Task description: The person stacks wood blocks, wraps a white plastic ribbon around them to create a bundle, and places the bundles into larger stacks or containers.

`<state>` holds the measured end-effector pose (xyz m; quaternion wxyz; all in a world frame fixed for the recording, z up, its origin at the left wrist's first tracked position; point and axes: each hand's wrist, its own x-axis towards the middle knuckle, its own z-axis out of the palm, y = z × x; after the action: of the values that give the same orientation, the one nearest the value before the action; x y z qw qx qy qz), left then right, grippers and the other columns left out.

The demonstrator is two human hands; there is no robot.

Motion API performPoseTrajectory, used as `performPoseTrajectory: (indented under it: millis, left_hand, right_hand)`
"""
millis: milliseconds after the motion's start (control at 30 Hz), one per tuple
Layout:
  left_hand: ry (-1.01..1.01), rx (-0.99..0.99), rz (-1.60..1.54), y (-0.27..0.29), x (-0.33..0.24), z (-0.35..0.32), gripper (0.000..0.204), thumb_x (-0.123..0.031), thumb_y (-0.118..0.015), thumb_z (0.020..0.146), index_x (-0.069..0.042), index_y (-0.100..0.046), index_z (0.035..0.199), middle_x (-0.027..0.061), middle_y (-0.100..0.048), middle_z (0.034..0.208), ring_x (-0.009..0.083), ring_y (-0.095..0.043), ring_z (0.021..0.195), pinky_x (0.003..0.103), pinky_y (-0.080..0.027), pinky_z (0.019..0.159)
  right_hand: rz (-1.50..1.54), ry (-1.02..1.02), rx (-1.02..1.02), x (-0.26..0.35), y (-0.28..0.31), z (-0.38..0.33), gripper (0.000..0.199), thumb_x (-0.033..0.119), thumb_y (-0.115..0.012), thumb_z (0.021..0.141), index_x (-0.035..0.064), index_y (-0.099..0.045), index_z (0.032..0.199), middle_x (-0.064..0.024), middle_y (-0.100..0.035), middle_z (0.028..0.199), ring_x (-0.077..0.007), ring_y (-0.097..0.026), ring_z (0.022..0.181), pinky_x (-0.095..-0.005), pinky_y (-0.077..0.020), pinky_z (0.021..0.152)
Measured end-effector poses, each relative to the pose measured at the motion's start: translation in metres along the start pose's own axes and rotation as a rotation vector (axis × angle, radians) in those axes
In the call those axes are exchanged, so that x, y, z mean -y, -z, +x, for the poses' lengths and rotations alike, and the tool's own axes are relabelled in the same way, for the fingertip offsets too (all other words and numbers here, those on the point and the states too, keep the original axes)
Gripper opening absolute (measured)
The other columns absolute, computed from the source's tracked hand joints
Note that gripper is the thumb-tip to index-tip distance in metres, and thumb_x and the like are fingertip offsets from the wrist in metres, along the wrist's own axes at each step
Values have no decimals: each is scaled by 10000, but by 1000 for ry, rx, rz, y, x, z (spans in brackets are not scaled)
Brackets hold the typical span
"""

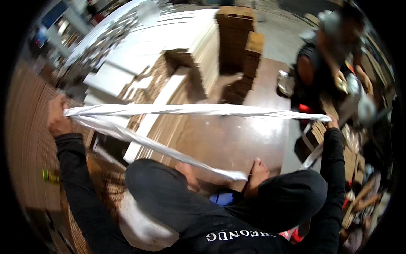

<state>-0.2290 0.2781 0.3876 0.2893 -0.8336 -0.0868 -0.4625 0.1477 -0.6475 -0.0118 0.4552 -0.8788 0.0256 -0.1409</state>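
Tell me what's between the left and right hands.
A twisted white strip runs from the left hand to the right hand, in the head view.

We hold a white strip [198, 110] (cloth or plastic, we cannot tell), wrinkled and twisted, stretched nearly straight from left hand [60, 116] to right hand [333, 122]; another length slants down rightward from its left end.

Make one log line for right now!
left hand: gripping twisted white strip; right hand: gripping strip; strip: stretched between hands, one length slanting down

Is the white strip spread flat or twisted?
Twisted: the strip stretches ropelike between left hand and right hand, diagonal folds showing.
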Motion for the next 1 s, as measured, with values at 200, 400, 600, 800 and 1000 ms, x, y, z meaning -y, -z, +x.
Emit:
performPoseTrajectory:
  millis: [200,400,600,800,1000]
  left_hand:
    - [1255,-416,-647,160,253,-119,192,-128,-548,841,-90,-606,1020,94,-593,1032,197,-574,933,296,-461,782]
    - [1081,-188,605,334,309,-216,309,-348,-519,845,-128,-611,1041,98,-624,986,227,-584,896,338,-455,763]
    - [1006,577,818,350,290,-238,367,-281,-543,831,-91,-542,1145,135,-557,1094,273,-532,1008,380,-438,841]
    - [437,929,-626,175,-41,-161,512,-194,-666,730,-4,-497,1175,180,-526,1123,316,-518,1039,384,-413,892]
    - [58,1407,-731,147,-264,-182,461,-208,-694,650,-74,-574,1074,176,-595,910,345,-586,842,429,-466,711]
  right_hand:
    - [523,-262,218,-22,-51,122,154,129,-512,854,45,-602,947,-27,-591,765,-124,-540,645,-294,-460,615]
    - [6,-144,555,34,-104,105,168,32,-564,757,21,-612,918,-70,-618,743,-192,-585,617,-337,-484,540]
    - [-518,100,1197,354,-195,-97,266,173,-762,656,-10,-628,795,-101,-606,602,-170,-584,486,-318,-481,453]
    - [-632,537,998,383,-223,-103,406,435,-699,675,70,-655,847,-159,-642,801,-307,-617,764,-390,-482,692]
    - [-577,355,810,353,-172,-82,327,314,-675,737,70,-643,953,-144,-648,871,-291,-618,854,-354,-474,766]
